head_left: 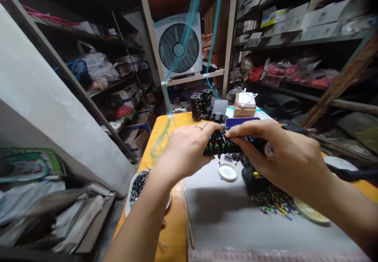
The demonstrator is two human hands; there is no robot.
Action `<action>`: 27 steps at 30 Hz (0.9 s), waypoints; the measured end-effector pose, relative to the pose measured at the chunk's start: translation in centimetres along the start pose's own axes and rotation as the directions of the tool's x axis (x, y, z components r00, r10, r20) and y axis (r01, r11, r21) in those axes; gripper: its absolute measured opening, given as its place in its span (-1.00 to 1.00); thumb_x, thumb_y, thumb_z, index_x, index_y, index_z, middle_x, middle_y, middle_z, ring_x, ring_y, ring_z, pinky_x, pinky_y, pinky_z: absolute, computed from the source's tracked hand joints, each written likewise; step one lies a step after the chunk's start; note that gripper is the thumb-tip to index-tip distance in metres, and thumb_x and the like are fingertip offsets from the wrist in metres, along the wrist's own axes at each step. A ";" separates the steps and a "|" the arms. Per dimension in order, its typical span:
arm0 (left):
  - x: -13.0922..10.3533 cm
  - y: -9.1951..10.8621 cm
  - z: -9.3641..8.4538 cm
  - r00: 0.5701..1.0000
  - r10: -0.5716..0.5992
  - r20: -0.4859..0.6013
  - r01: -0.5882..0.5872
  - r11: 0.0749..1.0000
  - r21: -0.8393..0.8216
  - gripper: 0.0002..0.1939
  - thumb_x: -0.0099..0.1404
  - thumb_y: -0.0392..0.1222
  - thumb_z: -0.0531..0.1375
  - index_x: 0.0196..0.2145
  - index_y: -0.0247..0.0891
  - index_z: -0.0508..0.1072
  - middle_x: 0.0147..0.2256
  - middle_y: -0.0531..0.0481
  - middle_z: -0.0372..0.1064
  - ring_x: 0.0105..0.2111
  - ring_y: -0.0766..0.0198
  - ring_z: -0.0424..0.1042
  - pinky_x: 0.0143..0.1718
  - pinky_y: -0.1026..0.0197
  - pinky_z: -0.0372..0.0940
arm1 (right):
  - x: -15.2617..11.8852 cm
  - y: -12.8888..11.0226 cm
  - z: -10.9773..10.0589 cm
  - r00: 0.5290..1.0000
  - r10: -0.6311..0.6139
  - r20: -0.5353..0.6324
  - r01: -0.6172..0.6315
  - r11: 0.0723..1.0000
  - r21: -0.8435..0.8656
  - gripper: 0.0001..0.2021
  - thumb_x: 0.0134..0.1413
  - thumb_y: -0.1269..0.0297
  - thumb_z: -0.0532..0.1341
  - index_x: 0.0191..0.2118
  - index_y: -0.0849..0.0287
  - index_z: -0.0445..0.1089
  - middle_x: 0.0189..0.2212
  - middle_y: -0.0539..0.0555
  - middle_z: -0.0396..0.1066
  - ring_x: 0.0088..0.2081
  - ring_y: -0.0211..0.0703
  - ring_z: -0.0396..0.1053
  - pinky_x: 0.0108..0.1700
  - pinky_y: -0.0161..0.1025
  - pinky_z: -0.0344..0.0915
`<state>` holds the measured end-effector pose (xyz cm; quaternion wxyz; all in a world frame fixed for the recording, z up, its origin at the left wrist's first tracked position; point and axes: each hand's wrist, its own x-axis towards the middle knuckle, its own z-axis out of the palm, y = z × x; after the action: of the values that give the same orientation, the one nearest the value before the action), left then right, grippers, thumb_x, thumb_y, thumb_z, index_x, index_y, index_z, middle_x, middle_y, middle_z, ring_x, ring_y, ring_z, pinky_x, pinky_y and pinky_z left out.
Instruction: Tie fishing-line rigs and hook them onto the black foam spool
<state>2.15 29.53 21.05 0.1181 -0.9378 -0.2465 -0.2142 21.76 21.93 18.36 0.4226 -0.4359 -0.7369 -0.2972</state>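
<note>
Just below and right of the frame's centre, we are grasping the left end of a black ridged roll [221,147] with our left hand [190,148]. Our right hand [280,148] is holding thumb and forefinger close together against it (we cannot tell whether they are pinching anything).

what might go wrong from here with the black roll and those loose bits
The left hand grips the black ribbed roll while the right hand reaches in close; a slip could knock loose the small coloured bits on it.
The loose coloured pieces lie in an open heap near the right forearm, so a brush might scatter them.
The teal strands hang down near the left forearm and could snag.
</note>
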 end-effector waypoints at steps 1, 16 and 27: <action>0.0 0.0 0.0 1.000 0.002 0.001 -0.002 1.000 0.001 -0.47 0.18 -0.24 0.30 0.10 -0.18 0.29 -0.13 -0.03 0.56 -0.14 0.03 0.57 -0.25 0.10 0.39 | 0.0 0.0 0.0 1.000 0.003 -0.001 -0.003 1.000 0.000 -0.88 0.28 0.40 0.25 -0.11 0.13 0.34 -0.26 -0.01 0.56 -0.34 -0.26 0.54 -0.21 -0.36 0.43; -0.1 0.1 0.1 1.000 -0.005 -0.022 0.005 1.000 0.001 -0.50 0.20 -0.25 0.27 0.10 -0.19 0.30 -0.19 -0.03 0.57 -0.18 0.06 0.57 -0.30 0.13 0.37 | 0.2 -0.4 0.0 1.000 -0.022 0.011 0.022 1.000 0.002 -0.90 0.28 0.41 0.25 -0.12 0.16 0.34 -0.27 0.00 0.55 -0.32 -0.26 0.54 -0.18 -0.37 0.43; -0.1 0.1 0.2 1.000 0.003 -0.027 -0.003 1.000 -0.008 -0.50 0.20 -0.24 0.25 0.10 -0.25 0.31 -0.17 -0.07 0.58 -0.17 0.03 0.58 -0.28 0.10 0.38 | 0.6 -0.3 0.2 0.992 -0.094 0.087 0.086 0.993 0.086 -0.88 0.33 0.46 0.14 -0.12 0.09 0.31 -0.24 0.00 0.53 -0.22 -0.20 0.52 -0.14 -0.28 0.42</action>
<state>2.13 29.46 20.84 0.1180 -0.9356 -0.2428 -0.2276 21.33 22.17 18.76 0.3923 -0.3976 -0.7858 -0.2655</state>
